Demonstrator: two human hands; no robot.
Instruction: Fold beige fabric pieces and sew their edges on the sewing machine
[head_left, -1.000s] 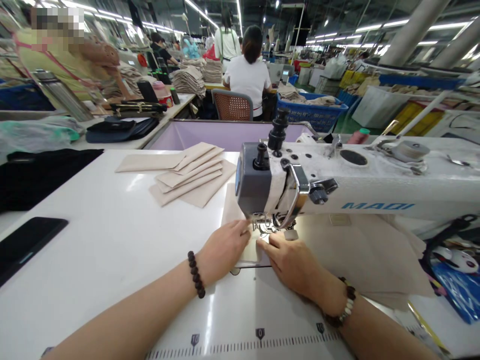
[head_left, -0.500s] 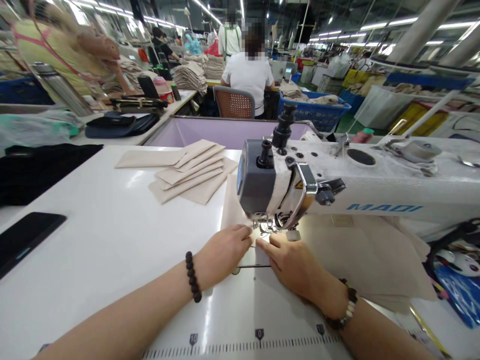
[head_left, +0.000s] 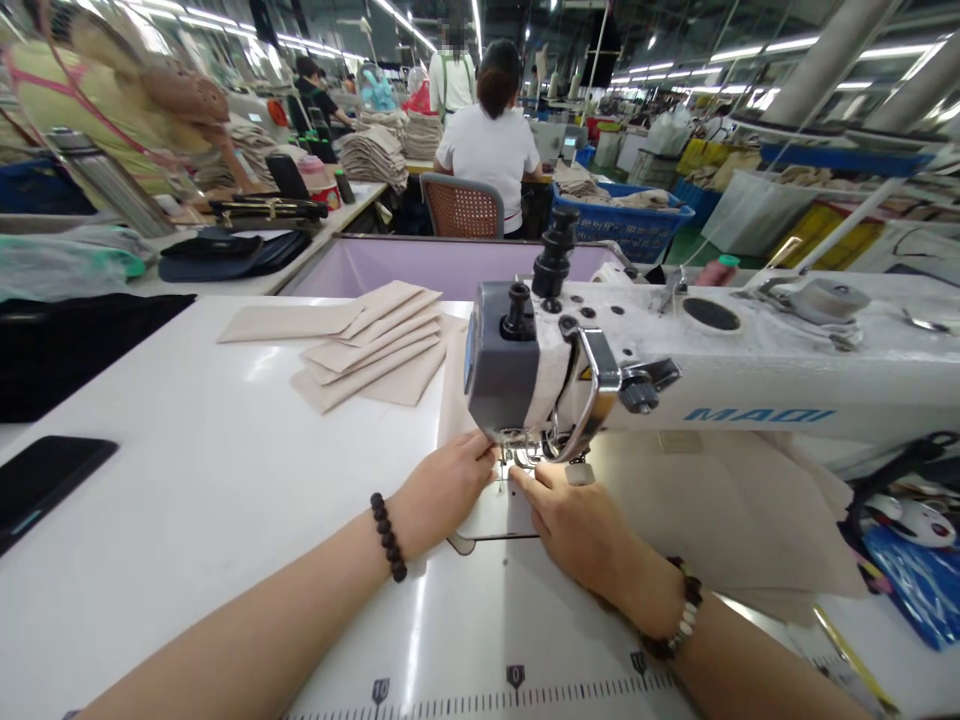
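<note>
The beige fabric piece lay flat on the white table, running under the head of the sewing machine and away toward the far edge; it looked thin, soft and light, the sort of cloth I judged would wrinkle or skid on that glossy top unless pressed down flat near the needle rather than pinched. My left hand rested palm down with its fingers stretched out and close together, tips on the cloth just left of the foot, gripping nothing. My right hand lay flat too, fingers extended toward the needle from the near right, pressing rather than holding; whether its tips touched cloth or the metal plate I could not tell. The plate was smooth and shiny. Beyond my left hand a fanned stack of beige pieces, long and crisp-edged, sat on the table. A dark phone lay well apart at the left edge.
</note>
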